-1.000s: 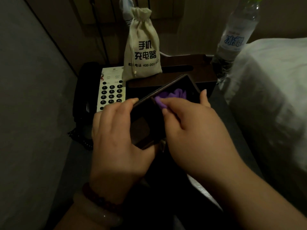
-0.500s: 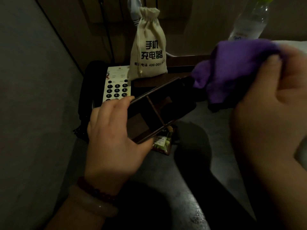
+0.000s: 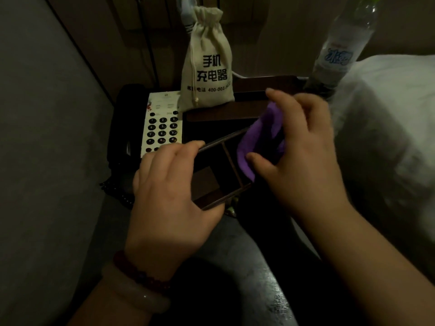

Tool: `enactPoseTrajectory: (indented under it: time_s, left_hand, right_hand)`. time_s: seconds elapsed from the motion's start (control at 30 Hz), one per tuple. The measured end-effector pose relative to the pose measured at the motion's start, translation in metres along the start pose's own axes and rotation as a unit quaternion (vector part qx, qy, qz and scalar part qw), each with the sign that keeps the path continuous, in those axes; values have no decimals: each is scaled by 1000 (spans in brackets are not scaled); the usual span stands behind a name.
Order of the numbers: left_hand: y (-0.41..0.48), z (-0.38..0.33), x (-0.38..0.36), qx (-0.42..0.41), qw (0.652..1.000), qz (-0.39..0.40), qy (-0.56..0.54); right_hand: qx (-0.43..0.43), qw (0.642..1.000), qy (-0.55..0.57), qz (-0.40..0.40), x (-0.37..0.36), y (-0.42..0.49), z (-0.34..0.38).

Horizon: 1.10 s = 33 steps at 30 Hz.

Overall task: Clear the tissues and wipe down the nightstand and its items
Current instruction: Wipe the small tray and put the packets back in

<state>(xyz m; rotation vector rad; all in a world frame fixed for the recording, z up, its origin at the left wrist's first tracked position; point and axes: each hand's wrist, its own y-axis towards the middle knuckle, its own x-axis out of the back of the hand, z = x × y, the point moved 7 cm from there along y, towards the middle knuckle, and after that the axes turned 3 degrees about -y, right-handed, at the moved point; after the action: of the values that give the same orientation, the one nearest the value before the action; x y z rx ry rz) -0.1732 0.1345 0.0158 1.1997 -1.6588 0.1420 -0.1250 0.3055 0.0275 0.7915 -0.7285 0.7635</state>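
- Person's left hand (image 3: 169,191): fingers curled over the far rim and thumb hooked under the near rim of a small dark wooden tray (image 3: 204,182) with a centre divider. It grips the tray tilted, near edge raised off the surface.
- Right hand (image 3: 303,151): fingers and thumb bent round a bunched purple cloth (image 3: 259,142), which it holds at the tray's right compartment. The cloth covers that half, and the hand hides the tray's right end.
- Dark stone-look nightstand top (image 3: 247,274): lies under both forearms, with a dull sheen near the front.
- Small green-printed packet (image 3: 231,209): lies on the top just under the tray's raised edge, mostly hidden. It is possibly a wrapped sachet, but the light is too dim to tell.
- Black telephone with a white keypad panel (image 3: 162,123): sits left of the tray, its lower keys covered by the left fingers.
- Beige drawstring fabric pouch with black print (image 3: 208,64): stands upright at the back, just right of the keypad.
- Low dark brown wooden case (image 3: 235,111): lies behind the tray, partly blocked by the cloth.
- Clear plastic water bottle with a blue label (image 3: 341,48): stands at the rear right corner.
- White bedding (image 3: 388,125): crowds the right edge, touching the bottle's base.
- Dark red beaded bracelet (image 3: 138,271) and pale bangle (image 3: 138,295): sit side by side on the left wrist.
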Motion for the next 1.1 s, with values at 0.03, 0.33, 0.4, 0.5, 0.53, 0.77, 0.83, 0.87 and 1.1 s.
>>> enactPoseTrajectory:
  time_s: [0.03,0.33,0.4,0.5,0.53,0.77,0.83,0.87,1.1]
  left_hand:
    - [-2,-3,-1,-14,1000,4,2]
    - [-7,-24,-3,-58,998,8,16]
    - [-4,-19,-2,-56,998,12,18]
    - [-1,-8,1,-32,999,13,10]
    - [-1,-6,2,-25,1000,13,5]
    - [-6,-18,-3,-36,999,16,2]
    - [-3,-13,-3,-30,999,21,3]
    - [-2,-10,-3,-23,999,26,1]
    - [1,10,2,15,1000,24,7]
  right_hand:
    - [-18,999,-6,42,-7,0,-2]
    - [-79,997,1,26,-9,5,-32]
    - [-70,997,15,35,-7,7,-29]
    - [-63,988,82,112,-14,10,-22]
    - [-66,983,101,139,-17,9,-21]
    - [-80,996,44,21,-9,5,-30]
    - [-62,997,37,20,-7,8,-29]
    - [-52,997,45,39,-8,10,-28]
    - [-112,974,195,-34,15,14,-44]
